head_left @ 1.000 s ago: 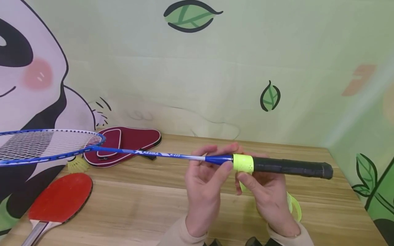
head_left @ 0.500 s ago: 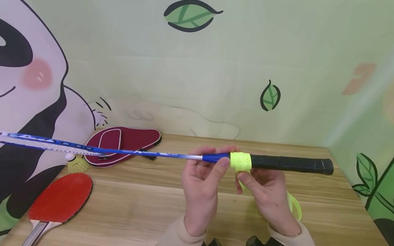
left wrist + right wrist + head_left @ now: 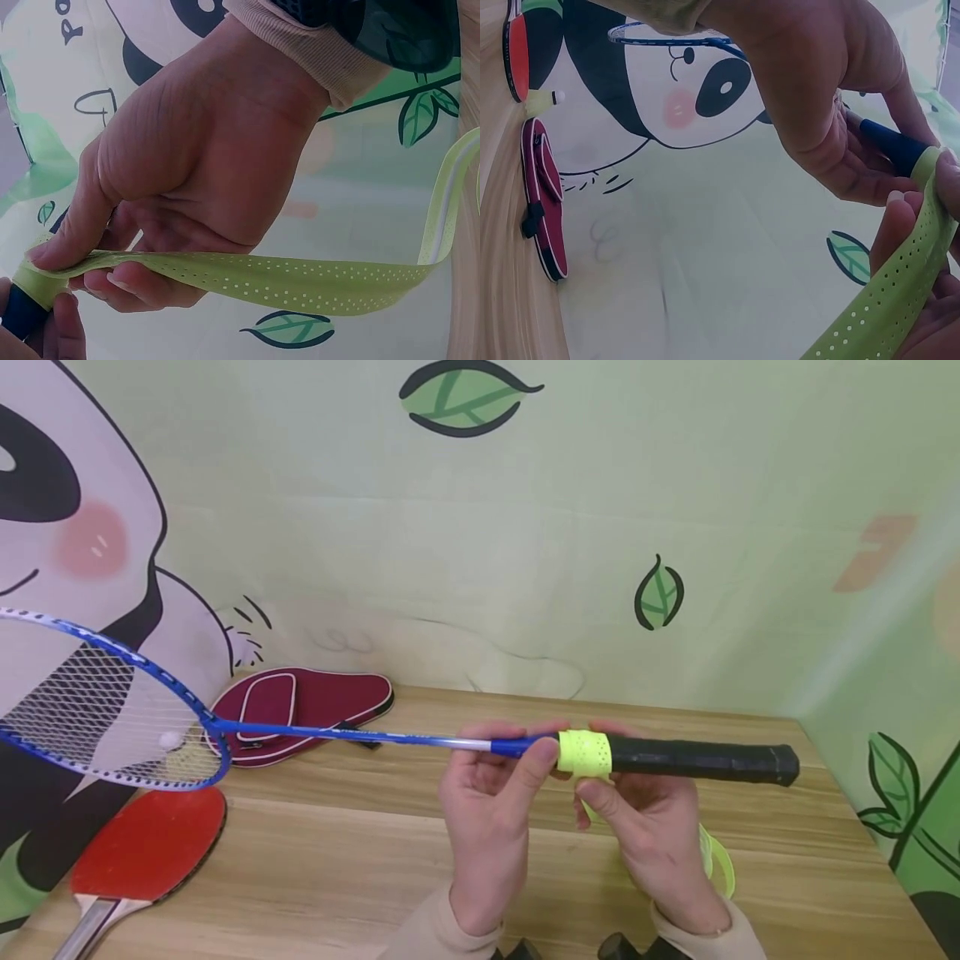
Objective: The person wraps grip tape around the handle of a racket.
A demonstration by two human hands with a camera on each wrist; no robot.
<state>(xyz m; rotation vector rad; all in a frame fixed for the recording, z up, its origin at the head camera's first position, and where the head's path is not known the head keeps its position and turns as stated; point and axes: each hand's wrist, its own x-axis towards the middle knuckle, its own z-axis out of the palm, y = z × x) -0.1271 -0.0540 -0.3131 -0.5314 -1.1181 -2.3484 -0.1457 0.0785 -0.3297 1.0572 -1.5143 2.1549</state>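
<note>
1. The blue-and-white badminton racket with black handle [image 3: 360, 737] is held above the light-brown wooden table [image 3: 360, 860], its strung head toward nine o'clock, its handle end toward three.
2. The left hand [image 3: 486, 827] pinches the racket's blue cone between thumb and fingers.
3. The right hand [image 3: 648, 835] pinches the neon-yellow perforated tape [image 3: 585, 753], which is wrapped around the handle's top; from there a loose length hangs.
4. Near nine o'clock from the hands, the red table-tennis bat with pale handle [image 3: 150, 847] lies on the table. The yellow shuttlecock with white tip [image 3: 186, 762] is seen through the racket strings.
5. Between nine and ten o'clock, the dark-red, white-edged paddle case [image 3: 326, 692] lies partly behind the racket's shaft.
</note>
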